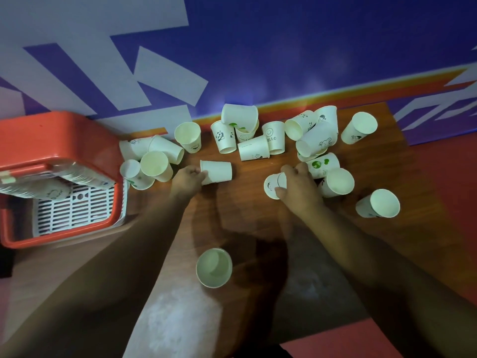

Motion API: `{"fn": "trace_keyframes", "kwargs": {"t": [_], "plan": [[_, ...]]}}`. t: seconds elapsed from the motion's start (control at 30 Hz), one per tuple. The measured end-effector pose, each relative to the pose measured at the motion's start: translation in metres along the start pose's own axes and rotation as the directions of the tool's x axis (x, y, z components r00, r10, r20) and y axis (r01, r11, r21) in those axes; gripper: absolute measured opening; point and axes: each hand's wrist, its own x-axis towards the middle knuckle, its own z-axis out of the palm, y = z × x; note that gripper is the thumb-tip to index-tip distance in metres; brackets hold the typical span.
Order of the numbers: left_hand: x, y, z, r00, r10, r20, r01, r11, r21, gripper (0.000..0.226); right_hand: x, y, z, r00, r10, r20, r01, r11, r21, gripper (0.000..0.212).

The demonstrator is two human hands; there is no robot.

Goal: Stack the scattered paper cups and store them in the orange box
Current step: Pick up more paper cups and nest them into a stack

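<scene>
Several white paper cups lie scattered across the brown wooden table, some upright, some on their sides. My left hand grips the rim of a cup lying on its side. Fingers of my right hand curl round another tipped cup. One upright cup stands alone between my forearms. The orange box sits at the left edge of the table, with stacks of cups lying inside it.
A cluster of cups lies right beside the box. More cups pile up at the back middle and back right. Upright cups stand at the right. A blue and white wall rises behind the table.
</scene>
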Motion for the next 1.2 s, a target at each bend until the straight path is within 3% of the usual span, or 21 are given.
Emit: {"fn": "trace_keyframes", "kwargs": {"t": [0.07,0.13,0.17,0.23,0.3,0.33,0.4,0.5,0.6,0.7,0.8,0.9,0.97,1.03,1.07,1.13,1.2], "plan": [[-0.011,-0.002,-0.004,0.999,0.024,0.028,-0.019,0.988,-0.156,0.019,-0.007,-0.009,-0.007,0.999,0.043,-0.019,-0.038,0.979,0.200,0.045],[-0.031,-0.003,-0.013,0.995,0.045,0.087,-0.014,0.945,-0.326,0.020,-0.016,-0.017,-0.013,0.983,0.181,0.042,-0.180,0.869,0.460,0.042],[-0.044,-0.004,-0.020,0.991,0.063,0.120,-0.009,0.914,-0.406,0.020,-0.022,-0.020,-0.015,0.959,0.259,0.117,-0.276,0.752,0.598,0.044],[-0.072,-0.005,-0.035,0.980,0.112,0.166,-0.015,0.869,-0.495,0.016,-0.032,-0.024,-0.012,0.887,0.337,0.316,-0.437,0.391,0.810,0.052],[-0.098,-0.007,-0.052,0.973,0.156,0.172,-0.059,0.883,-0.466,0.021,-0.046,-0.028,-0.008,0.821,0.287,0.494,-0.529,0.057,0.846,0.058],[-0.111,-0.008,-0.061,0.969,0.178,0.171,-0.092,0.903,-0.420,0.026,-0.053,-0.030,-0.005,0.806,0.242,0.540,-0.545,-0.054,0.837,0.058],[-0.137,-0.010,-0.076,0.949,0.252,0.192,-0.174,0.921,-0.349,0.038,-0.068,-0.034,0.001,0.802,0.171,0.572,-0.547,-0.174,0.819,0.057],[-0.172,-0.021,-0.090,0.874,0.408,0.266,-0.355,0.907,-0.224,0.061,-0.090,-0.043,0.003,0.812,0.096,0.576,-0.543,-0.239,0.805,0.057],[-0.196,-0.040,-0.092,0.795,0.538,0.282,-0.554,0.832,-0.024,0.059,-0.110,-0.050,0.004,0.820,0.061,0.569,-0.548,-0.205,0.811,0.067],[-0.199,-0.064,-0.082,0.747,0.565,0.351,-0.631,0.768,0.107,0.068,-0.124,-0.054,0.004,0.842,0.046,0.537,-0.525,-0.152,0.837,0.066],[-0.196,-0.085,-0.061,0.755,0.531,0.384,-0.643,0.716,0.273,0.084,-0.139,-0.061,-0.001,0.873,0.036,0.486,-0.485,-0.020,0.874,0.044],[-0.192,-0.102,-0.038,0.739,0.543,0.399,-0.671,0.643,0.369,0.091,-0.152,-0.065,-0.004,0.894,0.016,0.448,-0.446,0.139,0.884,0.041],[-0.191,-0.107,-0.031,0.769,0.480,0.422,-0.635,0.650,0.418,0.103,-0.159,-0.067,0.000,0.911,-0.002,0.412,-0.396,0.277,0.875,0.045],[-0.195,-0.105,-0.032,0.797,0.451,0.403,-0.589,0.729,0.348,0.115,-0.165,-0.068,0.001,0.929,-0.042,0.368,-0.308,0.465,0.830,0.055],[-0.198,-0.103,-0.036,0.805,0.460,0.375,-0.558,0.802,0.214,0.114,-0.168,-0.069,0.001,0.935,-0.080,0.346,-0.254,0.530,0.809,0.060],[-0.204,-0.091,-0.046,0.835,0.461,0.300,-0.450,0.886,-0.111,0.109,-0.171,-0.070,0.003,0.937,-0.153,0.315,-0.161,0.610,0.776,0.068],[-0.209,-0.080,-0.055,0.849,0.456,0.269,-0.397,0.884,-0.246,0.106,-0.174,-0.074,0.009,0.930,-0.202,0.306,-0.092,0.678,0.729,0.077]]}}
